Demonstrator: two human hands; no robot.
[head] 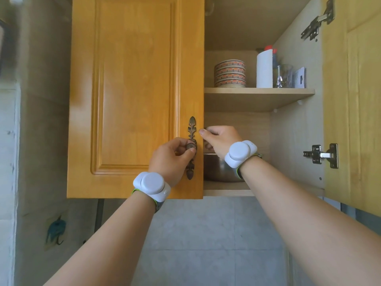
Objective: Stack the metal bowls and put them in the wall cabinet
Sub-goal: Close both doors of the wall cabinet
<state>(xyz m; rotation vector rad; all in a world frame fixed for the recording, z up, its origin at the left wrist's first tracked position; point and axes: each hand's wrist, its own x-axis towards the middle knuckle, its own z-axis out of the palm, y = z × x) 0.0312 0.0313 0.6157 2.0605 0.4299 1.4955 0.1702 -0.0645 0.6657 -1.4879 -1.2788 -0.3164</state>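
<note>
Metal bowls (218, 170) upright, bottom shelf; left hand (171, 159) gripping door handle (191, 147); right hand (220, 139) curled.

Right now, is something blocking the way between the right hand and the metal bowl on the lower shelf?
Nothing visible does. The right hand hovers just above the metal bowl, inside the open cabinet.

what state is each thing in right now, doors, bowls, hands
left cabinet door: closed or nearly so
right cabinet door: swung open
metal bowls: on the lower shelf
patterned bowls: stacked, upper shelf
left hand: gripping door handle
right hand: fingers on left door's edge
</note>
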